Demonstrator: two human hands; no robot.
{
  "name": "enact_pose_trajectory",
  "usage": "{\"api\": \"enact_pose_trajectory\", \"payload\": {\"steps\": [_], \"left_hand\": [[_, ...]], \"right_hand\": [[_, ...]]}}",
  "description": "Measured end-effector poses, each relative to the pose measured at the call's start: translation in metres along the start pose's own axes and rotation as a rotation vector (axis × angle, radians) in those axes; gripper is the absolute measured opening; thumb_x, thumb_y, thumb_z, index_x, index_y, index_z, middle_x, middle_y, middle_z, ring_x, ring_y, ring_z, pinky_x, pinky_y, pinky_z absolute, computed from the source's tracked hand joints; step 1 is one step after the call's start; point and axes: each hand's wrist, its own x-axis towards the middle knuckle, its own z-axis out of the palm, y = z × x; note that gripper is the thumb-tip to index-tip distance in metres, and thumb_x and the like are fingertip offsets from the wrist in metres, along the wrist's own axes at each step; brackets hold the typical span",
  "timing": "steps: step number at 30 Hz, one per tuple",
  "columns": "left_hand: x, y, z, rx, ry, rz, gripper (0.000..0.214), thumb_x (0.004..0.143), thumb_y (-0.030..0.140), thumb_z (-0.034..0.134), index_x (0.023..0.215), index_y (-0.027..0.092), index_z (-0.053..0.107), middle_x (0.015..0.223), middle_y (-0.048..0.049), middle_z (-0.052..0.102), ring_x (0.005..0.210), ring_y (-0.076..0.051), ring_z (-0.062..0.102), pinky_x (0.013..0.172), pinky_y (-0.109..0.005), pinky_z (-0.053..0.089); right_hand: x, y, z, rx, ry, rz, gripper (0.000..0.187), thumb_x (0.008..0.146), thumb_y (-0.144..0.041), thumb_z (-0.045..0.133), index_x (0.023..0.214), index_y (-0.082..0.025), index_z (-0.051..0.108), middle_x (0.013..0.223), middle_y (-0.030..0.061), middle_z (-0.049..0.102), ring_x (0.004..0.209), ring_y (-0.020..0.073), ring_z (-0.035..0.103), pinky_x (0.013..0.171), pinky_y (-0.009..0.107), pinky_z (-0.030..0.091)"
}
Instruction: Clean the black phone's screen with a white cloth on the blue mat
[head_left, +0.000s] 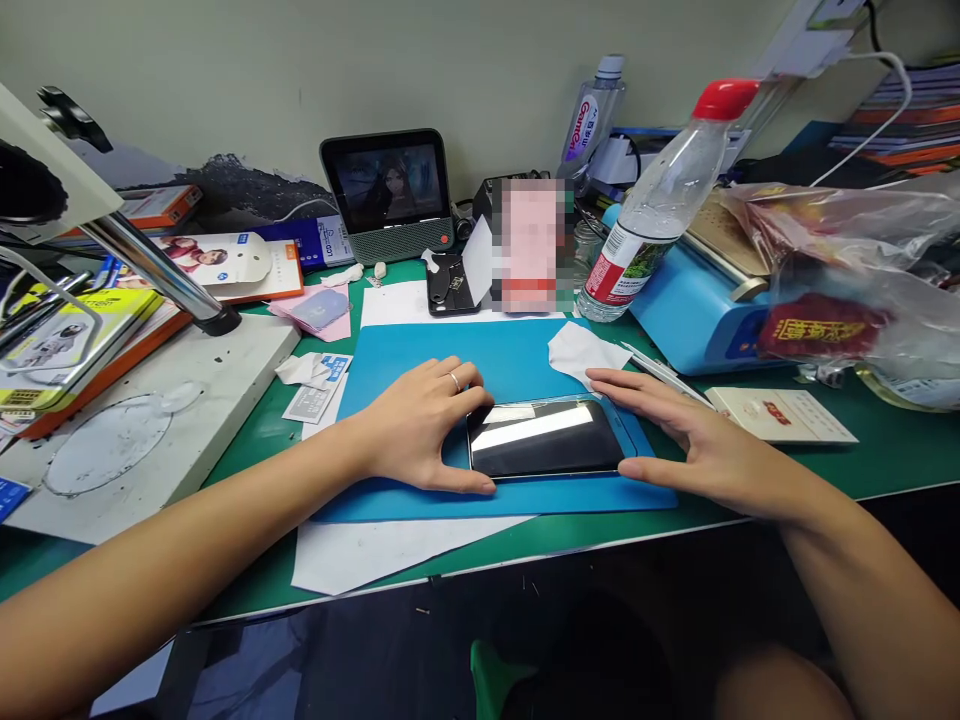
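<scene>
A smartphone (pixel 555 455) with a dark, glossy screen lies flat on a blue mat (pixel 412 497), light reflecting across its glass. My left hand (pixel 420 425) grips its left end, the thumb along the near edge and curled fingers at the far edge; one finger wears a ring. At the right end, my right hand (pixel 690 440) spans the phone, thumb at the near corner and straight fingers by the far edge. A clear sheet edge (pixel 636 435) shows past the phone's right end; whether it lies over or under the phone I cannot tell. Beyond my right fingers is a white wipe (pixel 585 350).
Behind the mat stand a small display (pixel 390 190), a black case (pixel 448 285) and a red-capped bottle (pixel 667 205). To the left is a white stand base (pixel 232 400) with a metal post. A blue device (pixel 690 310), plastic bag (pixel 862 270) and booklet (pixel 784 415) lie right.
</scene>
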Motion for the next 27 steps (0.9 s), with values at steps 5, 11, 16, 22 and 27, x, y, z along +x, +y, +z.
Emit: {"api": "enact_pose_trajectory", "payload": {"steps": [5,11,16,22,27], "left_hand": [[0.0009,0.0002,0.0003,-0.007,0.004,0.006,0.078,0.078,0.083,0.063,0.117,0.015,0.065,0.11,-0.0128,0.063,0.089,-0.027,0.056,0.08,-0.043,0.045],[0.0014,0.0001,-0.0002,-0.018,0.002,0.012,0.078,0.077,0.082,0.064,0.117,0.015,0.065,0.11,-0.0126,0.062,0.089,-0.028,0.057,0.08,-0.043,0.045],[0.0006,0.0008,-0.0012,-0.012,-0.02,0.006,0.078,0.078,0.081,0.064,0.118,0.013,0.064,0.111,-0.0133,0.061,0.091,-0.028,0.057,0.082,-0.044,0.045],[-0.0003,-0.0002,-0.0006,0.003,-0.048,-0.006,0.077,0.078,0.08,0.065,0.121,0.016,0.061,0.116,-0.0135,0.061,0.096,-0.03,0.058,0.085,-0.046,0.046],[0.0008,0.0007,-0.001,-0.007,-0.037,0.003,0.071,0.081,0.076,0.063,0.118,0.015,0.062,0.114,-0.0135,0.062,0.093,-0.029,0.058,0.083,-0.046,0.046]], "right_hand": [[-0.0014,0.0009,0.0024,-0.022,0.034,0.018,0.079,0.082,-0.059,0.076,0.154,-0.038,0.05,0.163,0.0053,0.046,0.149,0.0409,0.041,0.121,0.06,0.036],[-0.0003,-0.0022,0.0014,-0.028,0.022,0.019,0.075,0.082,-0.059,0.076,0.15,-0.037,0.055,0.163,0.0057,0.046,0.15,0.0414,0.04,0.122,0.06,0.035],[-0.0023,-0.0012,0.0033,-0.023,0.029,0.026,0.076,0.081,-0.059,0.077,0.15,-0.036,0.055,0.165,0.006,0.044,0.15,0.0406,0.04,0.122,0.059,0.036],[-0.0026,-0.0038,0.0035,-0.027,0.013,0.029,0.078,0.083,-0.06,0.075,0.151,-0.032,0.054,0.165,0.0091,0.043,0.15,0.04,0.041,0.122,0.06,0.035],[-0.0023,-0.0046,0.0038,-0.046,0.004,-0.003,0.078,0.084,-0.059,0.075,0.153,-0.033,0.052,0.165,0.0086,0.043,0.15,0.0393,0.041,0.121,0.059,0.036]]}}
